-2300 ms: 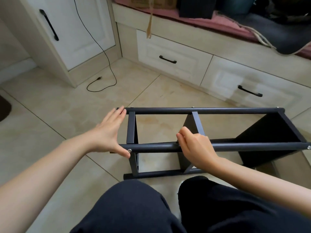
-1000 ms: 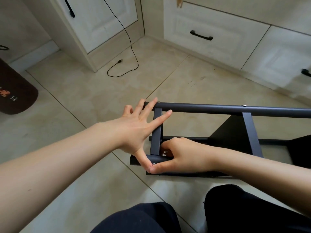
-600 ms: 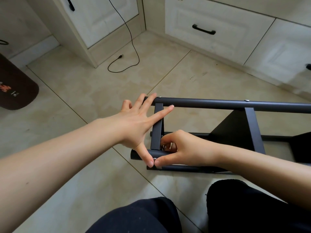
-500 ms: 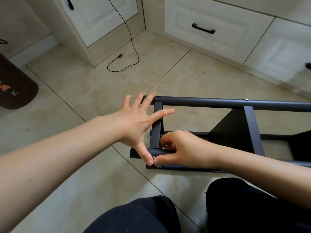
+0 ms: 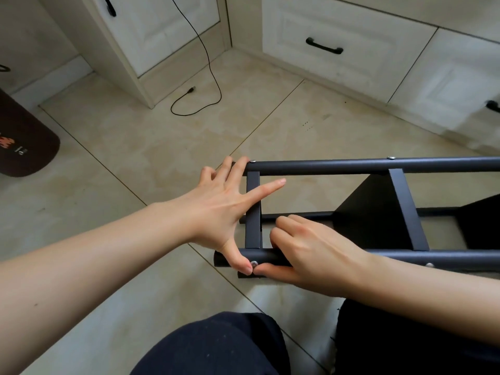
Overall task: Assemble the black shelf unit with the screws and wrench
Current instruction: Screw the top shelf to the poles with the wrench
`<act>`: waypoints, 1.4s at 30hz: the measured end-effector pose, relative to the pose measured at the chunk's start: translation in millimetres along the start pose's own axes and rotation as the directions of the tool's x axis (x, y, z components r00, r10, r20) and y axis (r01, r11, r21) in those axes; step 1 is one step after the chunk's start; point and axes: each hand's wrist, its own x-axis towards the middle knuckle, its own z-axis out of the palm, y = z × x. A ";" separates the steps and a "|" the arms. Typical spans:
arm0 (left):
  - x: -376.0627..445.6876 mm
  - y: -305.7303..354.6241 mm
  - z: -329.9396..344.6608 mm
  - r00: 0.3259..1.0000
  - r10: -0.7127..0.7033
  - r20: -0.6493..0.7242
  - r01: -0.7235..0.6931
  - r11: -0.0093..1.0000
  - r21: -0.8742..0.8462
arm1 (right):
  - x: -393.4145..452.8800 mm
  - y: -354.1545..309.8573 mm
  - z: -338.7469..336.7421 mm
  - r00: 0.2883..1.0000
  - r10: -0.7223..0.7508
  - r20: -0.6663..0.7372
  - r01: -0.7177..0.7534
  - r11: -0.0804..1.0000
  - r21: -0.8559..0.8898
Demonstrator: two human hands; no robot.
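Soft, even daylight fills the room, bright enough and without harsh glare. The tiled floor [image 5: 151, 147] carries a dull sheen and only faint, diffuse shadows beneath the black shelf frame [image 5: 351, 165]. Wide-angle distortion bends the cabinet fronts [image 5: 338, 31] and tile seams towards the edges. The middle is fairly sharp; the far right drawer [image 5: 460, 85] looks smeared, and the dark trousers [image 5: 216, 347] show little detail.

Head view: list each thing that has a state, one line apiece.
Shelf unit: on its side on the tiled floor.
Corner screw: seated in the near tube's end.
Left hand: spread across the frame's end, thumb beside the screw.
Right hand: curled round the near tube.
Drawer: closed.
Cable: loose on the floor, unplugged.
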 end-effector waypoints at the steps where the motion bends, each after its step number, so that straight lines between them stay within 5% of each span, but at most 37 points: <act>1: -2.1 2.3 1.7 1.000 -0.008 -0.001 0.008 1.000 -0.005 | -1.7 0.2 -0.9 1.000 0.000 0.009 0.000 1.000 -0.006; 13: -6.9 17.3 0.6 0.983 -0.126 0.133 0.128 0.992 -0.007 | -3.1 4.9 -0.5 0.994 0.049 0.099 -0.065 0.983 0.169; 26: -9.8 15.5 16.7 0.997 -0.075 0.014 0.076 0.968 -0.240 | -0.7 5.8 0.8 0.996 0.034 0.084 -0.057 0.954 0.293; 33: -11.5 20.2 17.7 0.995 -0.100 -0.017 0.094 0.975 -0.202 | 3.7 12.7 -6.1 0.981 0.060 0.185 -0.136 0.891 0.433; 42: -10.8 15.2 3.5 0.989 -0.084 0.123 0.091 0.995 -0.049 | 0.6 8.9 1.5 0.978 0.050 0.201 -0.109 0.949 0.295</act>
